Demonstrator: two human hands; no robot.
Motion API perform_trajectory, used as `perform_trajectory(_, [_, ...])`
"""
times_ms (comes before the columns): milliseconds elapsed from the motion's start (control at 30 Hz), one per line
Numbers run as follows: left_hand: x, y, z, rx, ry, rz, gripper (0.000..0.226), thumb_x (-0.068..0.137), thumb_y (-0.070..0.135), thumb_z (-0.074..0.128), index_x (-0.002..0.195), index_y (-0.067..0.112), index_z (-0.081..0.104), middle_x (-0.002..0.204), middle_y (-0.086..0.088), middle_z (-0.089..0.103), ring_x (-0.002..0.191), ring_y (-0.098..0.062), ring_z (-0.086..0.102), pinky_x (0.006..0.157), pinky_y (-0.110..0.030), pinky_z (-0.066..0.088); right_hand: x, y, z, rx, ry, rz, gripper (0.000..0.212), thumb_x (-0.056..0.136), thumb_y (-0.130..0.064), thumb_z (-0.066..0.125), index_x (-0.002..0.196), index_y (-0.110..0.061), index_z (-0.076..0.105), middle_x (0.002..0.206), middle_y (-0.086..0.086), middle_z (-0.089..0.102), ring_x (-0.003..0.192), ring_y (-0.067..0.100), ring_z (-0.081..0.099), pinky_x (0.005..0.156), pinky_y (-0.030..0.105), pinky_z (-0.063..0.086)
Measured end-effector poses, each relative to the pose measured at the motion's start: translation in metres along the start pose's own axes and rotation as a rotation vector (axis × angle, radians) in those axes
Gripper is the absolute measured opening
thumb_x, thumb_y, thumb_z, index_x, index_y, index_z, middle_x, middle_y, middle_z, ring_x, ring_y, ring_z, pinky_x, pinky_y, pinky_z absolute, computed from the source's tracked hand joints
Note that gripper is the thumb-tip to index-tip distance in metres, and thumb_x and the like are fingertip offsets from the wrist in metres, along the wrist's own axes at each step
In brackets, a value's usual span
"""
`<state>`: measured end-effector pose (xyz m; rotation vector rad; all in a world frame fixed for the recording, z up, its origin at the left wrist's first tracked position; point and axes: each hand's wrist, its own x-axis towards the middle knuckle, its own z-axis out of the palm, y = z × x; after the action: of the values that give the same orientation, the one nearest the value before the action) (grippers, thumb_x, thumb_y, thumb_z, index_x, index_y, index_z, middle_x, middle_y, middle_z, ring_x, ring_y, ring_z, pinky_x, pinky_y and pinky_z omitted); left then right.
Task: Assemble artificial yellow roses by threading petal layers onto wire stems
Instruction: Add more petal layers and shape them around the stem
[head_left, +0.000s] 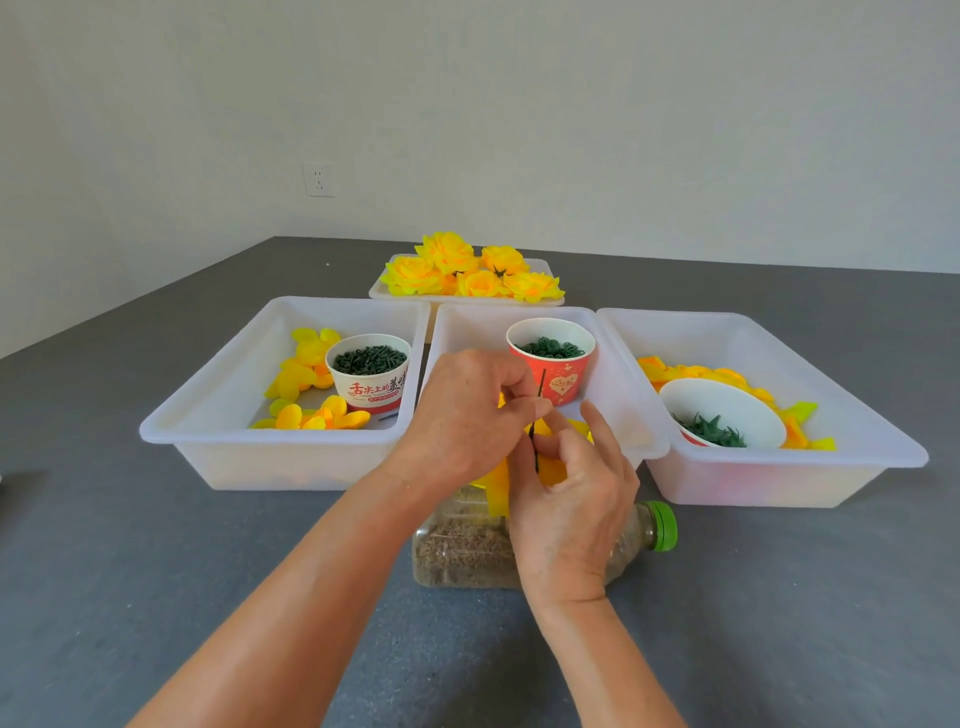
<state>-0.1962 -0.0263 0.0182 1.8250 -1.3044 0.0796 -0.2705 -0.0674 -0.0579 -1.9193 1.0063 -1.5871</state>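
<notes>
I see the grey worktop (156, 545) carrying three white bins in a row across its middle. The left bin (218, 415) holds loose yellow petals (306, 364) and a white paper cup (370, 374) of dark green pieces. The right bin (831, 415) holds more petal layers (727, 375) and a tipped white cup (727, 410) with green calyx pieces (711, 431). The middle bin (467, 327) holds a red cup (553, 364) of green rings. Toward the far edge, a white tray (545, 299) carries finished yellow roses (452, 265). Near the front edge, a clear bottle (467, 551) with a green cap (665, 526) lies on its side, partly behind my hands.

My hands meet above the bottle, in front of the middle bin. The left hand (462, 415) pinches the thin dark wire stem (535, 441), which stands nearly upright. The right hand (566, 499) has thumb and forefinger closed on the stem and a yellow petal layer (550, 470) threaded on it; its other fingers are raised.
</notes>
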Motion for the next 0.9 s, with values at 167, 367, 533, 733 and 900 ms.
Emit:
perform_trajectory(167, [0.001, 0.0, -0.005, -0.019, -0.054, -0.002, 0.016, 0.079, 0.018, 0.073, 0.065, 0.011, 0.067, 0.056, 0.014, 0.055, 0.058, 0.009, 0.05, 0.056, -0.005, 0.035, 0.017, 0.001, -0.019, 0.065, -0.251, 0.104, 0.008, 0.076, -0.029, 0.075, 0.071, -0.025, 0.071, 0.099, -0.024, 0.06, 0.129, 0.012, 0.039, 0.103, 0.041, 0.032])
perform_trajectory(367, [0.002, -0.001, -0.006, -0.016, -0.083, 0.007, 0.016, 0.08, 0.016, 0.071, 0.067, 0.007, 0.068, 0.052, 0.016, 0.052, 0.058, 0.014, 0.049, 0.057, -0.003, 0.034, 0.074, 0.01, -0.038, 0.404, -0.856, 0.188, 0.017, 0.077, -0.01, 0.073, 0.076, -0.026, 0.076, 0.131, 0.0, 0.058, 0.129, 0.012, 0.042, 0.11, 0.041, 0.032])
perform_trajectory(533, [0.0, -0.004, -0.008, -0.054, -0.097, -0.012, 0.02, 0.079, 0.016, 0.07, 0.06, 0.021, 0.063, 0.062, 0.012, 0.061, 0.067, 0.004, 0.053, 0.061, -0.006, 0.037, 0.087, 0.015, -0.036, 0.519, -1.147, 0.181, 0.021, 0.065, -0.016, 0.075, 0.086, -0.015, 0.075, 0.11, -0.007, 0.068, 0.111, 0.015, 0.059, 0.101, 0.043, 0.044])
perform_trajectory(733, [0.0, -0.004, -0.007, -0.078, -0.093, -0.01, 0.022, 0.079, 0.014, 0.071, 0.059, 0.022, 0.063, 0.062, 0.013, 0.06, 0.065, 0.011, 0.052, 0.062, -0.002, 0.036, 0.085, 0.021, -0.032, 0.419, -1.105, 0.113, 0.02, 0.059, -0.033, 0.074, 0.078, -0.03, 0.074, 0.104, -0.021, 0.067, 0.131, 0.01, 0.038, 0.109, 0.023, 0.023])
perform_trajectory(900, [0.0, -0.005, -0.006, -0.089, -0.073, -0.007, 0.024, 0.079, 0.014, 0.071, 0.059, 0.024, 0.061, 0.06, 0.016, 0.057, 0.065, 0.012, 0.052, 0.06, -0.003, 0.036, 0.079, 0.024, -0.031, 0.406, -1.029, 0.15, 0.023, 0.053, -0.038, 0.073, 0.075, -0.033, 0.073, 0.118, -0.016, 0.06, 0.136, 0.003, 0.025, 0.107, 0.03, 0.014])
